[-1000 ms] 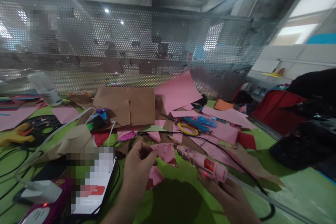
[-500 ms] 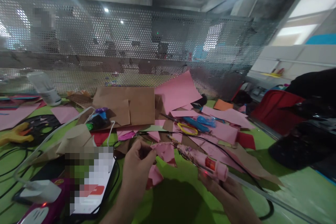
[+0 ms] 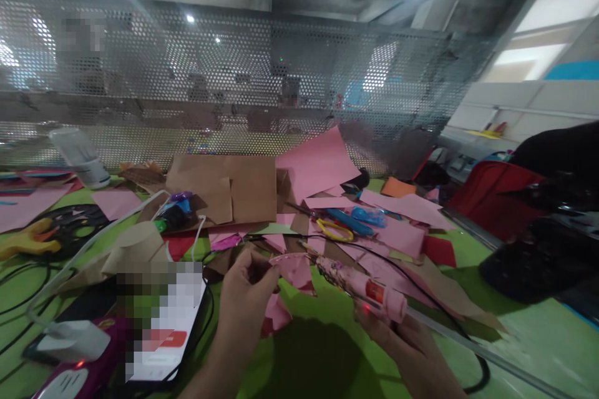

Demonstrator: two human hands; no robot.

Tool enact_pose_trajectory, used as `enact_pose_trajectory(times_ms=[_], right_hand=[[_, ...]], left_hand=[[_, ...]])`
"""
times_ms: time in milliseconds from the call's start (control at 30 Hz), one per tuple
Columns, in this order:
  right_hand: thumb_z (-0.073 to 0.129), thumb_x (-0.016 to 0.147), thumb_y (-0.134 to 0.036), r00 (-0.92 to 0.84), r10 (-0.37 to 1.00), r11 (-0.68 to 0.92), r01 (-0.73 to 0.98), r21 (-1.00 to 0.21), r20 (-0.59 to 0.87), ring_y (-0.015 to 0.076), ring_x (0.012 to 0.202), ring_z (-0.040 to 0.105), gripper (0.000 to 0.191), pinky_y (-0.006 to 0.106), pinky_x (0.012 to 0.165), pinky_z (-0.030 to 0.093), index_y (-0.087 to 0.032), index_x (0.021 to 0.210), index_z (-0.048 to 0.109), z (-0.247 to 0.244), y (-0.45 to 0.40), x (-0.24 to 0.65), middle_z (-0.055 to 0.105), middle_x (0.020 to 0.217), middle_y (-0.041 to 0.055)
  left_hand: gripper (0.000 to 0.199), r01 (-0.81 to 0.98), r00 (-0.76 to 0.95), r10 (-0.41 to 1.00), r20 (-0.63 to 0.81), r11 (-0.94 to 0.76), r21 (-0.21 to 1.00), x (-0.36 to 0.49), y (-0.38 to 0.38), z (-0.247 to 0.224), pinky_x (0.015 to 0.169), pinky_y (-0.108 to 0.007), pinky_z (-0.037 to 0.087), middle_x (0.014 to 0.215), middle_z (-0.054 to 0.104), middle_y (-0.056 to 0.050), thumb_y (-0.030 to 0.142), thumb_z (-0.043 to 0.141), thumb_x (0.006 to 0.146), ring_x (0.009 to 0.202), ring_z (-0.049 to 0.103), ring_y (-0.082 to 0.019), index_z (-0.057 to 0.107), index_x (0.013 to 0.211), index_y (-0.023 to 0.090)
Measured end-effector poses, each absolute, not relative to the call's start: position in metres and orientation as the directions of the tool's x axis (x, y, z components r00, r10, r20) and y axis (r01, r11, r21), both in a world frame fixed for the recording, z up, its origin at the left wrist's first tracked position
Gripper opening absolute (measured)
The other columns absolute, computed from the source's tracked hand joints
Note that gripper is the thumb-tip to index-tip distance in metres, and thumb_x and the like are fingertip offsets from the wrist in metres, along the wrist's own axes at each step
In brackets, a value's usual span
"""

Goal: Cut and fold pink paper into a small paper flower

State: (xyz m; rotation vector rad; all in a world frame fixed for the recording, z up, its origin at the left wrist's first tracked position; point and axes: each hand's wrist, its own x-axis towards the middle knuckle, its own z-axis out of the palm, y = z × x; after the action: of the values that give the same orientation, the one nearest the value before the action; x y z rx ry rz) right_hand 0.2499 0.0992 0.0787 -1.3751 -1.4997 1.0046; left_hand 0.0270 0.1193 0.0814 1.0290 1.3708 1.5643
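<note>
My left hand (image 3: 248, 290) pinches the left end of a curved pink paper piece (image 3: 297, 271) above the green tabletop. A pink glue gun (image 3: 365, 287), with a red patch and a small red light, is gripped in my right hand (image 3: 397, 336). Its tip points left at the right end of the pink piece's upper edge; whether they touch I cannot tell. A clear stick runs out of the gun's back end towards the lower right. Another folded pink scrap (image 3: 278, 312) lies just below the fingers of my left hand.
Pink paper scraps (image 3: 397, 234), yellow-handled scissors (image 3: 334, 230) and a brown cardboard piece (image 3: 248, 190) lie beyond the hands. At left are a phone (image 3: 175, 349), a white plug (image 3: 77, 340) and cables. A black cable loops round the right side. A perforated metal screen (image 3: 234, 81) stands behind.
</note>
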Motion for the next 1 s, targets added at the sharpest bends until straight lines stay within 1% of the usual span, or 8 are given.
enact_pose_trajectory(times_ms=[100,267,467,533,667,767,867,1000], right_hand=[[0.065,0.078,-0.057,-0.014,0.997,0.076,0.356,-0.931,0.076,0.0352,0.107,0.063,0.045,0.051,0.101,0.045,-0.022,0.104,0.076,0.0788,0.0985,0.2500,0.073,0.109,0.0126],[0.066,0.075,-0.059,0.026,0.996,0.075,0.375,-0.924,0.091,0.0341,0.099,0.066,0.044,0.044,0.093,0.052,-0.022,0.095,0.078,0.0764,0.0995,0.2513,0.076,0.096,0.0106],[0.066,0.076,-0.056,0.017,0.995,0.085,0.361,-0.929,0.098,0.0322,0.094,0.067,0.042,0.045,0.091,0.053,-0.021,0.094,0.078,0.0775,0.1004,0.2503,0.075,0.093,0.0112],[0.066,0.077,-0.056,0.017,0.995,0.090,0.359,-0.929,0.103,0.0308,0.089,0.067,0.041,0.043,0.088,0.054,-0.021,0.093,0.078,0.0770,0.1005,0.2507,0.075,0.088,0.0100],[0.067,0.076,-0.055,0.006,0.993,0.105,0.356,-0.929,0.115,0.0270,0.080,0.066,0.036,0.038,0.082,0.056,-0.021,0.081,0.077,0.0759,0.1003,0.2510,0.072,0.079,0.0070],[0.068,0.075,-0.054,0.019,0.992,0.114,0.341,-0.933,0.128,0.0263,0.079,0.066,0.034,0.038,0.085,0.055,-0.022,0.080,0.077,0.0780,0.0992,0.2484,0.070,0.072,0.0053],[0.068,0.076,-0.053,0.048,0.991,0.102,0.301,-0.948,0.122,0.0296,0.092,0.066,0.033,0.040,0.090,0.053,-0.022,0.085,0.078,0.0819,0.0975,0.2445,0.073,0.078,0.0067],[0.068,0.075,-0.055,0.032,0.995,0.082,0.287,-0.955,0.095,0.0326,0.101,0.064,0.038,0.043,0.095,0.050,-0.022,0.094,0.078,0.0839,0.0961,0.2429,0.075,0.096,0.0092]], left_hand=[[0.016,-0.060,-0.353,0.933,0.072,-0.100,0.993,0.0275,0.1197,0.0805,0.054,-0.022,0.040,0.054,0.052,0.005,0.024,0.065,0.069,0.054,0.051,-0.012,0.052,0.061,0.019],[0.015,-0.062,-0.353,0.933,0.071,-0.099,0.993,0.0281,0.1196,0.0807,0.053,-0.022,0.039,0.054,0.052,0.005,0.024,0.064,0.069,0.053,0.051,-0.012,0.052,0.061,0.019],[0.015,-0.055,-0.359,0.931,0.059,-0.084,0.995,0.0274,0.1199,0.0805,0.054,-0.022,0.040,0.054,0.053,0.005,0.025,0.065,0.069,0.054,0.051,-0.012,0.053,0.061,0.019],[0.015,-0.056,-0.361,0.931,0.063,-0.089,0.994,0.0272,0.1200,0.0799,0.054,-0.022,0.040,0.054,0.054,0.005,0.025,0.065,0.069,0.054,0.051,-0.012,0.053,0.061,0.019],[0.015,-0.063,-0.368,0.927,0.067,-0.096,0.993,0.0275,0.1194,0.0797,0.054,-0.022,0.039,0.054,0.053,0.005,0.025,0.065,0.069,0.054,0.051,-0.012,0.054,0.062,0.019],[0.016,-0.087,-0.367,0.929,0.046,-0.083,0.993,0.0278,0.1196,0.0797,0.053,-0.021,0.040,0.054,0.053,0.005,0.025,0.066,0.068,0.054,0.050,-0.012,0.053,0.062,0.019],[0.017,-0.110,-0.361,0.932,0.042,-0.088,0.990,0.0277,0.1206,0.0790,0.054,-0.021,0.041,0.055,0.053,0.005,0.026,0.067,0.068,0.054,0.050,-0.011,0.053,0.062,0.019],[0.017,-0.114,-0.346,0.937,0.045,-0.089,0.989,0.0273,0.1211,0.0792,0.054,-0.021,0.041,0.056,0.053,0.005,0.026,0.067,0.069,0.055,0.050,-0.011,0.053,0.063,0.019]])
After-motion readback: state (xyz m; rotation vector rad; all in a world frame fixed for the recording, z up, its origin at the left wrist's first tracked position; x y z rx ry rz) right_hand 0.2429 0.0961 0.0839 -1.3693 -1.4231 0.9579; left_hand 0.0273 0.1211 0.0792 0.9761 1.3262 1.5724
